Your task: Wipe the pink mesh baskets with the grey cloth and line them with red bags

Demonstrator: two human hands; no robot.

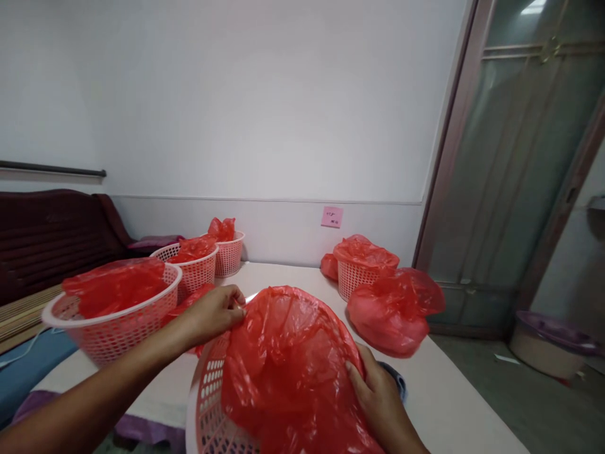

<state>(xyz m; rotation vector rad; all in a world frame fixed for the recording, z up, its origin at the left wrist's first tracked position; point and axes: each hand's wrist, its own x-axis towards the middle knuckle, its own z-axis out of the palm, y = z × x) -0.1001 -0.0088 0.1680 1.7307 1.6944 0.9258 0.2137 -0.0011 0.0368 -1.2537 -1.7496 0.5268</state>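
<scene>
In front of me a pink plastic basket (210,403) with a holed wall stands tilted on the white table, and a red plastic bag (293,359) lies inside it and over part of its rim. My left hand (222,310) pinches the bag's edge at the far left of the rim. At the right side my right hand (375,391) grips the rim through the bag, thumb on the inside and fingers outside. The basket's left wall shows bare. Its base is hidden.
Pink baskets with red bags stand on the left: a large basket (127,328), a middle basket (196,271) and a small basket (230,255). At the right are a bagged basket (354,277) and a red-wrapped bundle (390,315). A dark rolled item (394,380) lies beside my right hand.
</scene>
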